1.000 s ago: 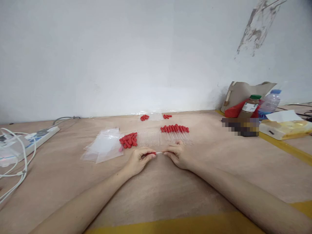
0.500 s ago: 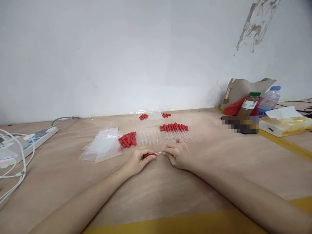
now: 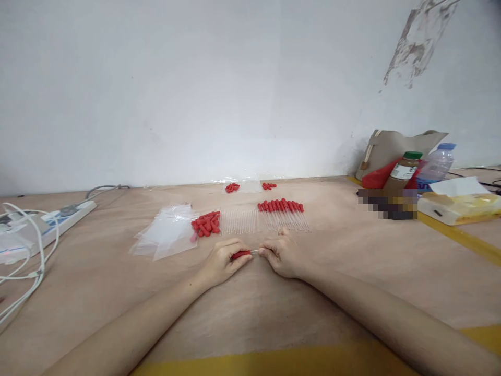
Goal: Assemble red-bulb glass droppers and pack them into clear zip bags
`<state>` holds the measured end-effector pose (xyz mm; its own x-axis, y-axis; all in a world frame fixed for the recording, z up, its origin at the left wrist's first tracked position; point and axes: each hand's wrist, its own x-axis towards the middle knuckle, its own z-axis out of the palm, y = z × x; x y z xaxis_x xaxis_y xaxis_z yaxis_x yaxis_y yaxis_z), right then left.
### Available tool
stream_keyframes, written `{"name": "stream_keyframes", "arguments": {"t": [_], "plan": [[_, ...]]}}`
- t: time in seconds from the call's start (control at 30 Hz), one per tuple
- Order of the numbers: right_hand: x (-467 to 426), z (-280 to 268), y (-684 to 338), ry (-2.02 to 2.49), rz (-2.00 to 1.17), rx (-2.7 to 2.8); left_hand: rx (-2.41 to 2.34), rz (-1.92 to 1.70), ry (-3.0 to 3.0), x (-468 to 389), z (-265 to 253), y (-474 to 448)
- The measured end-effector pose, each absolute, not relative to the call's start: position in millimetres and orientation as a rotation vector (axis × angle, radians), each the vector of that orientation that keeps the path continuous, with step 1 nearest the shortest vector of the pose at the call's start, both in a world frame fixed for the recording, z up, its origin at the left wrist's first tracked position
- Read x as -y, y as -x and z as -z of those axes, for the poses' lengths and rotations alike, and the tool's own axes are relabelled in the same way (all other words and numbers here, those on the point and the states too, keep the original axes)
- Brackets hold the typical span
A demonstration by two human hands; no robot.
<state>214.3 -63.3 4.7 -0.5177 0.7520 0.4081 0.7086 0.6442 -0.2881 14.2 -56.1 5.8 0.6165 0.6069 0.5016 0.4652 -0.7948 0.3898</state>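
Observation:
My left hand [image 3: 229,259] is closed round a red rubber dropper bulb [image 3: 240,255]. Opposite it, my right hand [image 3: 282,255] pinches a thin clear glass tube [image 3: 254,251], whose left end meets the bulb. Most of the tube is hidden by my right fingers. Beyond my hands lies a row of bare glass tubes [image 3: 238,222]. To their left is a pile of loose red bulbs [image 3: 206,224]. On their right, droppers with red bulbs fitted [image 3: 282,207] lie side by side.
Clear plastic bags [image 3: 166,232] lie left of the bulbs. Bagged red bulbs [image 3: 232,187] rest near the wall. A power strip [image 3: 72,219] with white cables is at far left. A bottle with a green cap [image 3: 403,171], a beige bag [image 3: 407,141] and a tissue pack [image 3: 457,203] stand right.
My right hand has shifted slightly left along the glass tube, so less of the tube shows between my hands. The left hand keeps its hold on the bulb. The view has tilted slightly.

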Motion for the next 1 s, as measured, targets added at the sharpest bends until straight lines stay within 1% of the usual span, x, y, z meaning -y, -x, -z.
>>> {"name": "stream_keyframes", "arguments": {"t": [0.17, 0.27, 0.37, 0.43, 0.5, 0.63, 0.7, 0.83, 1.0], "plan": [[62.1, -7.2, -214.8, 1.146, -0.039, 2.388, -0.863, -0.986, -2.617, 52.7, -6.7, -15.0], [63.7, -13.0, -215.6, 1.109, 0.102, 2.411, -0.853, -1.087, -2.589, 47.8, -5.6, -13.9], [68.5, -19.0, -216.6, 1.082, 0.260, 2.473, -0.825, -1.082, -2.630, 45.7, -3.2, -11.2], [70.2, -22.5, -219.2, 1.138, 0.297, 2.471, -0.904, -1.071, -2.621, 46.8, -2.5, -9.1], [66.4, -25.8, -224.7, 1.284, 0.236, 2.375, -1.055, -1.073, -2.555, 48.8, -3.3, -7.3], [39.0, -30.9, -239.3, 1.623, -0.219, 2.005, -1.177, -0.946, -2.496, 50.7, -7.6, -5.7], [21.7, -32.9, -242.0, 1.714, -0.340, 1.855, -1.149, -0.875, -2.528, 50.4, -9.0, -6.1], [-3.3, -35.0, -228.3, 1.877, -0.252, 1.722, -1.092, -0.857, -2.554, 50.0, -8.6, -6.7], [-20.0, -28.8, -203.2, 2.020, -0.084, 1.731, -1.098, -0.841, -2.556, 51.2, -7.8, -6.1]]}}
